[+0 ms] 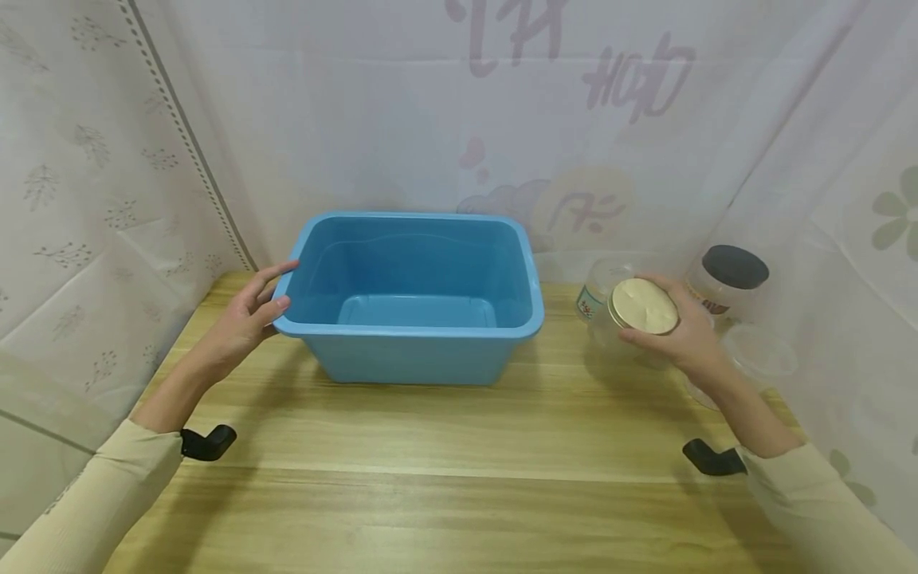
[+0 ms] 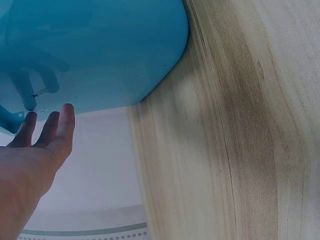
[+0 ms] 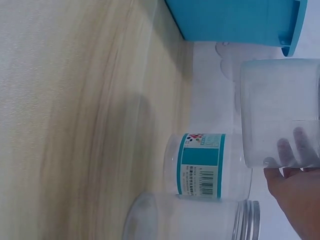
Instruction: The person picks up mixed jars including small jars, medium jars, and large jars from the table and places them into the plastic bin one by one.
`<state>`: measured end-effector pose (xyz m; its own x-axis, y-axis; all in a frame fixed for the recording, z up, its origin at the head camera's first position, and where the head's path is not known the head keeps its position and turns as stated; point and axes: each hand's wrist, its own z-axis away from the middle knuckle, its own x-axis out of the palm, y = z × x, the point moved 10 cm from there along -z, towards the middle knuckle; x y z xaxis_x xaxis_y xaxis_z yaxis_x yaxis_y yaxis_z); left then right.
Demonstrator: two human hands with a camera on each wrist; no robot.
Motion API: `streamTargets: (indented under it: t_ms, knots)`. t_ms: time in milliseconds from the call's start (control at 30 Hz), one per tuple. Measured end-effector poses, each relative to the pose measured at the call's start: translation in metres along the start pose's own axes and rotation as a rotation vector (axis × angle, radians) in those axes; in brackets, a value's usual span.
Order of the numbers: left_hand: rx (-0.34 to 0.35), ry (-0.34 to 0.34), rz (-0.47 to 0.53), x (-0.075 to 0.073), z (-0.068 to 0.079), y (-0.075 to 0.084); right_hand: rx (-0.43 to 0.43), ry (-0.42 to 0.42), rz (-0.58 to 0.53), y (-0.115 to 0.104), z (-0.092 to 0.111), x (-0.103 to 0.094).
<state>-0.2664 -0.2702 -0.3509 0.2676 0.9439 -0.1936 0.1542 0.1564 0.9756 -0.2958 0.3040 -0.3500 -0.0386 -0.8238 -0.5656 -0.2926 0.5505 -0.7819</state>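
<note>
Centre left: blue tub [image 1: 409, 355], left hand [image 1: 247, 319] against it, fingers spread. Centre right: gold-lidded jar [image 1: 643, 306], held in right hand [image 1: 684, 331]; dark-lidded jar [image 1: 735, 268] farther right.

Soft, even light; faint shadows on tabletop [image 1: 459, 510]; wrist views dimmer.

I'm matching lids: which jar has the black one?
The back-right jar, beyond the right hand; the held jar has a pale lid, and no other is black.

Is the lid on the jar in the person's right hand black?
No, the head view shows a pale yellow lid on the jar in the right hand; the black lid is on another jar.
</note>
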Motion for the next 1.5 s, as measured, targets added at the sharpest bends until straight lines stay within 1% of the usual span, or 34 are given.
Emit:
streamTargets:
  t_ms: [333,467,600,733,1333,1500]
  knots:
    - [0.011,-0.004,0.014,0.001,0.000,0.000,0.016,-0.007,0.015,-0.007,-0.009,0.002]
    - [0.017,-0.013,0.031,0.001,0.000,-0.001,0.006,-0.016,0.005,-0.011,-0.013,0.003]
    - [0.025,-0.022,0.055,0.002,0.000,-0.001,-0.021,-0.022,-0.005,-0.017,-0.017,0.003]
    - [0.029,-0.017,0.050,0.001,0.000,-0.001,-0.041,-0.027,-0.019,-0.022,-0.020,0.002]
    - [0.035,-0.017,0.038,0.003,0.000,0.001,-0.035,-0.031,-0.023,-0.038,-0.033,0.000]
    - [0.038,-0.013,0.043,0.003,-0.001,0.000,-0.047,-0.043,-0.044,-0.045,-0.037,0.002]
